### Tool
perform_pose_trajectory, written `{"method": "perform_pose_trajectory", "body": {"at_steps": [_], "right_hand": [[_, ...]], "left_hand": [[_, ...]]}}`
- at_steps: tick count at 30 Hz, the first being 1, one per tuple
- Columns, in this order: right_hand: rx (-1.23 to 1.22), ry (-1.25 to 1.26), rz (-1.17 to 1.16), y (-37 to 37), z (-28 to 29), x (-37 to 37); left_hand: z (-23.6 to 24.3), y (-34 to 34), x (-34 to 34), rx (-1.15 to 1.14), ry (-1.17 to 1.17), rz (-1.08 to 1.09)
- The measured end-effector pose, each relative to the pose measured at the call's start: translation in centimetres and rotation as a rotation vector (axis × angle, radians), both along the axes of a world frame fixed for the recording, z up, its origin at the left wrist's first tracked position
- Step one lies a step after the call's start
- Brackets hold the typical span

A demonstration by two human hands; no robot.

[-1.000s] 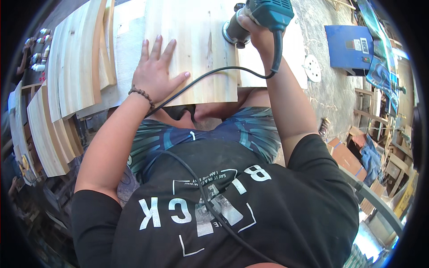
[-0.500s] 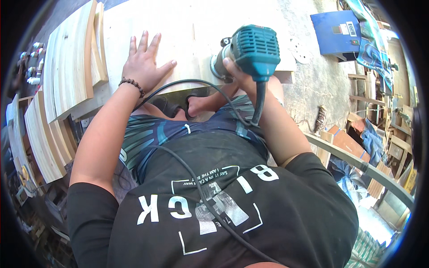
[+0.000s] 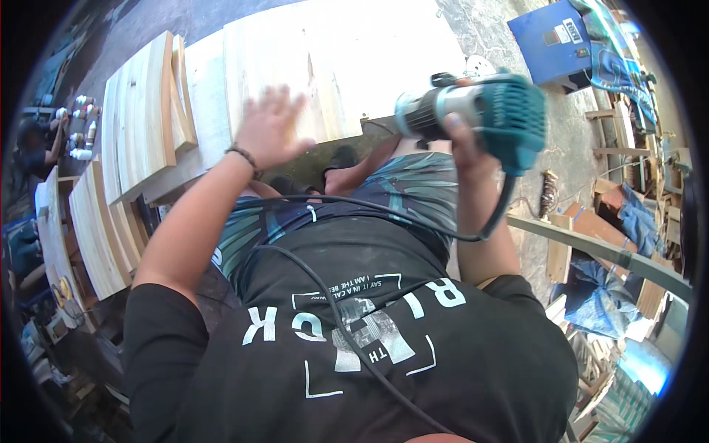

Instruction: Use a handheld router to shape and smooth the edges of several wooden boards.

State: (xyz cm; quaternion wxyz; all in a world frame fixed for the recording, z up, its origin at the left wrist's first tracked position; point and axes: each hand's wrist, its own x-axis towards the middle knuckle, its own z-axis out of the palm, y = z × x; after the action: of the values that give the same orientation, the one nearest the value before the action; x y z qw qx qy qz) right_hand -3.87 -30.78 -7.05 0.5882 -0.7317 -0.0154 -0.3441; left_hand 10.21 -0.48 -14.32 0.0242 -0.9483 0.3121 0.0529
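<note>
My left hand (image 3: 273,125), blurred but with fingers spread, is over the near part of a pale laminated wood panel (image 3: 284,59); whether it touches is unclear. My right hand (image 3: 469,144) grips a teal and silver handheld router (image 3: 513,118), held on its side near the panel's right front edge, above my right thigh. A black power cord (image 3: 484,232) loops from the router across my lap and over my shirt. Curved wooden pieces (image 3: 136,111) lie stacked at the left of the work surface.
More curved boards (image 3: 92,229) stand at lower left, with bottles (image 3: 81,133) and another person (image 3: 40,140) beyond. At right are a blue machine (image 3: 546,40), a long rail (image 3: 591,244), wood offcuts and blue tarps (image 3: 598,292).
The router has come off the panel toward me and rightward, turning sideways. My left hand has shifted a little rightward and nearer. The view has tilted, showing more floor beyond.
</note>
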Motion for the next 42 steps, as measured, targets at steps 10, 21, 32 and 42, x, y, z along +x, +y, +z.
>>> {"method": "perform_pose_trajectory", "body": {"at_steps": [10,21,32,42], "right_hand": [[0.133,-0.285,-0.208,-4.1,2.2,-2.6],[0.111,-0.08,-0.204,-4.4,0.2,-4.1],[-0.078,-0.081,-0.246,-5.1,1.3,-3.9],[0.296,0.007,-0.076,-2.9,-0.3,0.8]], "left_hand": [[-1.3,-9.9,0.1,-0.189,0.058,-0.403],[-2.1,-16.8,13.4,-0.825,0.37,0.152],[-1.2,7.3,22.8,0.012,0.074,0.518],[3.4,3.7,10.8,0.28,0.155,0.722]]}}
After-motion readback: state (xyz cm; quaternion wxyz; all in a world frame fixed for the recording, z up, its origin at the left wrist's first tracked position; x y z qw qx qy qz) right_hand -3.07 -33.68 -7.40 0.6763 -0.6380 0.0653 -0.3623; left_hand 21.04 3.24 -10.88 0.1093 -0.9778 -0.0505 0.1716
